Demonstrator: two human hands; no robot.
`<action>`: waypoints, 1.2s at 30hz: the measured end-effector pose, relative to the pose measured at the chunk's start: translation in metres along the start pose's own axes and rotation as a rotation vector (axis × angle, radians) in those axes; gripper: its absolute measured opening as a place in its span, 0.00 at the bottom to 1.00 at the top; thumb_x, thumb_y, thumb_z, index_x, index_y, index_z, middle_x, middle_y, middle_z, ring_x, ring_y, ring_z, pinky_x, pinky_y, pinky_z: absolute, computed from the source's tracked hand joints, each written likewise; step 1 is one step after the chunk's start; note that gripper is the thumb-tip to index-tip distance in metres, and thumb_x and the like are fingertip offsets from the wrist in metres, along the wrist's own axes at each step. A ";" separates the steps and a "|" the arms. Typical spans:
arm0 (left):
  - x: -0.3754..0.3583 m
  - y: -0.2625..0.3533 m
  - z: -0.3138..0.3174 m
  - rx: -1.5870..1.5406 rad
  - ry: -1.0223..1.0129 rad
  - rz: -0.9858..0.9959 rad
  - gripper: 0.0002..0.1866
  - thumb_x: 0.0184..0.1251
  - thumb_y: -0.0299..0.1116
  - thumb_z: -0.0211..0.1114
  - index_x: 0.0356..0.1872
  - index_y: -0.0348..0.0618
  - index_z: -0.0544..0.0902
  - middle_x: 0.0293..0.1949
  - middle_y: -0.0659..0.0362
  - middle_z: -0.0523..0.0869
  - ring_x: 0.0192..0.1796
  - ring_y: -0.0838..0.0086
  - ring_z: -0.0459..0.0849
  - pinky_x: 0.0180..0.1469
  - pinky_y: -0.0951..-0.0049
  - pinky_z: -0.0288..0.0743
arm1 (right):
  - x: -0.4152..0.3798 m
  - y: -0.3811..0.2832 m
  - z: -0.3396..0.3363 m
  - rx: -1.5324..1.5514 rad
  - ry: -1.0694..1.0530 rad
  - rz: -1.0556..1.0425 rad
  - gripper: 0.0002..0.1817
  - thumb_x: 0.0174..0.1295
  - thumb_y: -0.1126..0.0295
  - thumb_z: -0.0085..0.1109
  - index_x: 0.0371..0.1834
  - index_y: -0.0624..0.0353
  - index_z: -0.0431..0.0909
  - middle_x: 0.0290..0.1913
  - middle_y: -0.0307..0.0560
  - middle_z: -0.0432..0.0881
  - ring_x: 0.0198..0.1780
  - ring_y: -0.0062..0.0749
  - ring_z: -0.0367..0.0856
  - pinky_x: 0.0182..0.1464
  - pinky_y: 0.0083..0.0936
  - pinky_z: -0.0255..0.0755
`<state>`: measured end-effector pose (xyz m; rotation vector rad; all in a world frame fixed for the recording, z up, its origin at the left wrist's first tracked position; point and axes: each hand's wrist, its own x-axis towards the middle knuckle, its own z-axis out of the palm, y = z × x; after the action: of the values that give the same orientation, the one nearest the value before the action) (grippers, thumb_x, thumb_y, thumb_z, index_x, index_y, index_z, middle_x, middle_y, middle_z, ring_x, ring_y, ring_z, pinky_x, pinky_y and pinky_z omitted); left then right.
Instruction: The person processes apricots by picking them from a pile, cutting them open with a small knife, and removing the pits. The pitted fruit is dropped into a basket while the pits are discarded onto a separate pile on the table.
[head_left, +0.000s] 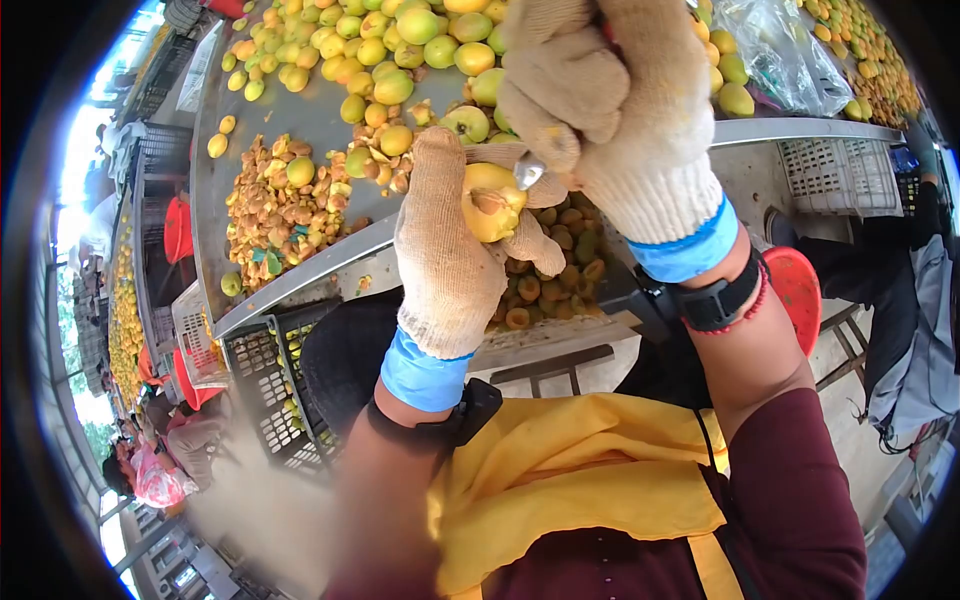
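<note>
My left hand [447, 255], in a knitted work glove with a blue cuff, is closed round a yellow apricot [488, 203]. The fruit is cut open, with torn flesh showing on the side facing me. In my right hand [610, 100], also gloved, is a small metal-tipped pitting tool [528, 171]; its tip is right at the apricot's upper edge, and the fist covers most of the handle. Below the hands, a container of halved apricots [560, 262] shows partly behind my fingers. Just beyond, a cut green apricot [466, 124] lies on the table.
Whole yellow and green apricots [400, 40] cover the metal table [213, 180]. A heap of pits and scraps [275, 195] lies near its raised edge at left. A plastic bag [790, 55] sits at right. Crates [275, 390] and a red stool [793, 300] stand below; other people are nearby.
</note>
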<state>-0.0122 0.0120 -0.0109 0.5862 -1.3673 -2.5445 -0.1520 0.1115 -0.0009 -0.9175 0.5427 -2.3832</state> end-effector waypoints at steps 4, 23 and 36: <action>0.008 -0.006 -0.001 0.725 0.001 0.572 0.18 0.85 0.45 0.53 0.55 0.39 0.78 0.38 0.50 0.89 0.27 0.62 0.87 0.28 0.67 0.82 | -0.005 0.004 0.019 0.351 0.326 0.154 0.20 0.86 0.60 0.40 0.63 0.65 0.73 0.46 0.52 0.83 0.38 0.31 0.82 0.35 0.24 0.78; 0.031 -0.021 -0.004 0.505 0.177 0.491 0.22 0.86 0.46 0.55 0.36 0.38 0.83 0.21 0.64 0.79 0.19 0.84 0.77 0.18 0.79 0.66 | 0.012 0.025 0.028 0.096 0.523 0.217 0.21 0.83 0.53 0.52 0.31 0.51 0.76 0.17 0.27 0.62 0.17 0.16 0.58 0.20 0.20 0.56; 0.092 0.004 -0.044 0.162 0.135 0.301 0.20 0.83 0.47 0.55 0.49 0.38 0.82 0.41 0.54 0.83 0.39 0.68 0.88 0.35 0.70 0.88 | 0.050 0.044 -0.027 -0.386 0.314 0.081 0.15 0.76 0.54 0.57 0.38 0.54 0.80 0.22 0.35 0.75 0.18 0.20 0.69 0.18 0.23 0.64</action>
<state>-0.0767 -0.0553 -0.0524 0.5231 -1.4958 -2.1348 -0.1881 0.0517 -0.0187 -0.6556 1.1691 -2.4038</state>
